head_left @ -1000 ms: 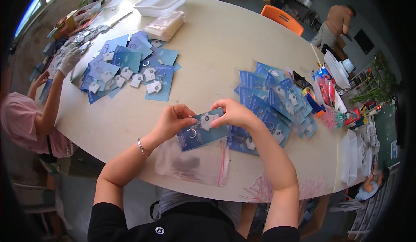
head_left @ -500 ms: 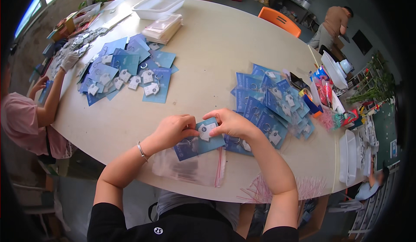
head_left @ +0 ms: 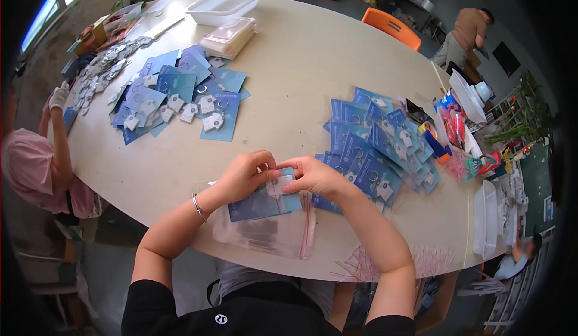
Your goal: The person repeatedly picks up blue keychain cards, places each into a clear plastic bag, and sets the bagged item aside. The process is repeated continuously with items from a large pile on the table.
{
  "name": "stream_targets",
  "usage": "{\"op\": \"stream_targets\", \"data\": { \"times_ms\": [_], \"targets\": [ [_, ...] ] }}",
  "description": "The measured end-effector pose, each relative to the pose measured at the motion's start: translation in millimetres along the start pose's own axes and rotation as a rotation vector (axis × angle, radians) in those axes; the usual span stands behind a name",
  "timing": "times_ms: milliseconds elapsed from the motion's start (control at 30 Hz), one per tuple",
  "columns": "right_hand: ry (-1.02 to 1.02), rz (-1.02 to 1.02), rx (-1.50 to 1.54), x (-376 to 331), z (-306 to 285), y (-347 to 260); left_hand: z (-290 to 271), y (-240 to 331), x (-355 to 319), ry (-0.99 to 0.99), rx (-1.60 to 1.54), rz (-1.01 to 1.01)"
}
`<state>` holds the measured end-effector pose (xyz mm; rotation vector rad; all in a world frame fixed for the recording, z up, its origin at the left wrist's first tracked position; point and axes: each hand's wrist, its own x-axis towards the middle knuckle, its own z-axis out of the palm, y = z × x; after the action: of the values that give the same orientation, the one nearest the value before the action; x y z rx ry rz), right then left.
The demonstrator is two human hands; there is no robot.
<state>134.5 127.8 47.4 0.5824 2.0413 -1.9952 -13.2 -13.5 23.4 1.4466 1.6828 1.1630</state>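
A blue card (head_left: 257,207) with a white shirt-shaped keychain charm (head_left: 279,185) on its face is between my hands, over the table's near edge. My left hand (head_left: 248,175) pinches at the card's upper edge beside the charm, fingers curled; its exact grip is partly hidden. From the other side, my right hand (head_left: 312,176) grips the card, its thumb over the charm and its fingers behind. Beneath lies a stack of clear plastic bags (head_left: 265,237). By my right hand, a pile of bagged blue cards with charms (head_left: 385,137) spreads out.
Unbagged cards with charms (head_left: 159,92) lie at the left, with loose charms (head_left: 102,68) beyond. A bundle of clear bags (head_left: 230,37) sits before a white bin (head_left: 224,6). Pink-and-white ties (head_left: 361,264) lie at the near right edge. A person in pink (head_left: 36,167) sits at left.
The card has shifted slightly left and now lies flatter. My left hand has moved up toward my right, and their fingertips are closer. The person at left has drawn the gloved hand back.
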Motion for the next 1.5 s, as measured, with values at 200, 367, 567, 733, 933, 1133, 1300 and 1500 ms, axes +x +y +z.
{"op": "stream_targets", "data": {
  "times_ms": [200, 367, 567, 733, 933, 1133, 1300, 1500],
  "targets": [
    [-0.111, -0.151, 0.235, 13, 12, 13, 7, -3, -2, 0.122, 0.045, 0.232],
    [-0.232, -0.1, 0.064, 16, 7, 20, 12, 3, -6, 0.095, 0.127, 0.263],
    [-0.128, -0.066, 0.031, 2, 20, 21, 13, 8, -4, 0.071, 0.163, 0.329],
    [-0.197, 0.015, 0.32, -16, 6, 18, 12, 12, -4, 0.049, 0.086, 0.321],
    [0.078, -0.136, 0.181, 0, 28, 38, 25, 21, -7, 0.052, 0.232, 0.412],
    [0.513, -0.198, 0.29, -52, -47, 29, 9, 46, -21, 0.299, 0.419, 0.448],
    [0.884, -0.176, 0.365, -148, -183, 54, 7, -5, -20, -0.185, 0.705, 0.133],
    [1.73, 0.056, -1.458, -114, -194, 31, 10, -1, -7, -0.322, 0.458, -0.016]
  ]
}}
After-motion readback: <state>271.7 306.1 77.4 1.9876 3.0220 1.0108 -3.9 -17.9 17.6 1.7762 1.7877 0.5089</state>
